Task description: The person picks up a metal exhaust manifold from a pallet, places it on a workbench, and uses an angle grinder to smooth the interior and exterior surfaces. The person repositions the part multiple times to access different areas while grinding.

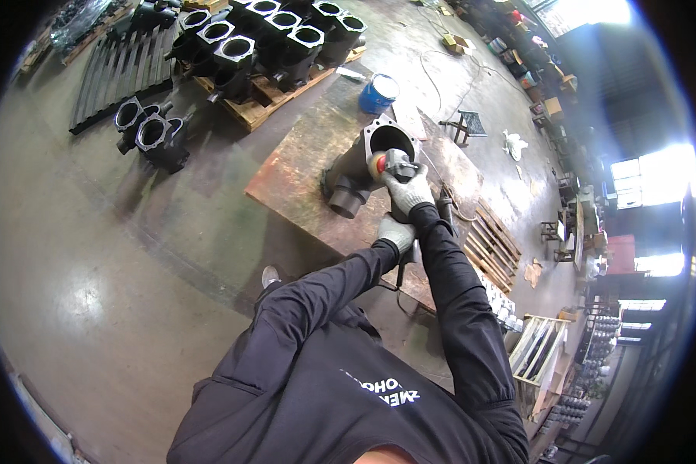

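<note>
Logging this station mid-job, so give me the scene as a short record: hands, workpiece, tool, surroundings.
Right hand: pale knit glove, gripping the front of a grey handheld power tool
Left hand: pale knit glove, gripping its rear
Workpiece: black flanged metal casting, on worn brown tabletop
Wheel: round, red-and-tan, by the casting's mouth; contact unclear
Nearby: blue cylindrical can; wooden pallet of black castings
</note>
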Demonstrator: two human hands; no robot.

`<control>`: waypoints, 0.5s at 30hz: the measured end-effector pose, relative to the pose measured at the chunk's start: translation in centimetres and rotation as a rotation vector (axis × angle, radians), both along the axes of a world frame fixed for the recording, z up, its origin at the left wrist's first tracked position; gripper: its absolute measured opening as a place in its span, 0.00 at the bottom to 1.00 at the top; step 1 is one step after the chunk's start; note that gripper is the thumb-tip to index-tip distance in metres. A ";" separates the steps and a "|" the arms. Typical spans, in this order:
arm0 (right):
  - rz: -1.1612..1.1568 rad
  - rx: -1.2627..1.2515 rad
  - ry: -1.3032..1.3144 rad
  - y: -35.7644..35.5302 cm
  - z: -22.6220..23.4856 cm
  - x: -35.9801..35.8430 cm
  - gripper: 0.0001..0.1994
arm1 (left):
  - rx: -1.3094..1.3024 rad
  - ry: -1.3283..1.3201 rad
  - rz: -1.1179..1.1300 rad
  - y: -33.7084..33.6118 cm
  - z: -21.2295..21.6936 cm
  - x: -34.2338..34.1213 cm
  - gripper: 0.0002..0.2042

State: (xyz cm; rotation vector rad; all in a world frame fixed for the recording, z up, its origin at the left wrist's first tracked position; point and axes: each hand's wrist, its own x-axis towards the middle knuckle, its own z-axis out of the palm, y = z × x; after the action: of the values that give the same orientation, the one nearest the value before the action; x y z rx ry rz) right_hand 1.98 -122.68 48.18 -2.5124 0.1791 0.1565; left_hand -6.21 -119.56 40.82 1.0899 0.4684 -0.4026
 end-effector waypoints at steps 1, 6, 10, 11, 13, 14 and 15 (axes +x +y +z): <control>-0.052 0.026 -0.001 -0.1 0.0 -0.1 0.49 | -0.075 0.001 -0.037 -0.2 0.3 -0.1 0.28; 0.010 -0.002 0.004 0.2 0.4 0.0 0.48 | -0.012 -0.008 0.016 -0.2 0.8 0.1 0.27; 0.056 -0.007 -0.006 1.2 0.2 1.1 0.51 | 0.149 -0.174 -0.014 0.2 -0.4 1.2 0.22; 0.034 0.034 0.010 1.1 0.3 1.1 0.52 | 0.075 -0.120 -0.032 0.0 -0.6 1.3 0.22; 0.011 0.084 0.003 0.9 0.4 1.1 0.53 | 0.077 -0.060 0.021 -0.7 -0.6 1.0 0.23; 0.051 0.007 0.024 0.5 0.7 1.0 0.52 | -0.006 -0.055 0.054 -1.1 -0.4 1.1 0.23; 0.080 -0.020 0.057 0.5 0.8 1.2 0.52 | 0.017 -0.098 0.156 -1.2 -0.3 1.1 0.23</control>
State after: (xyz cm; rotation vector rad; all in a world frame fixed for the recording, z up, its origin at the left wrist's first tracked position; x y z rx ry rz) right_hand 3.14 -122.18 48.94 -2.5382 0.1040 0.2602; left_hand -5.11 -120.79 40.49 1.0761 0.4668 -0.2077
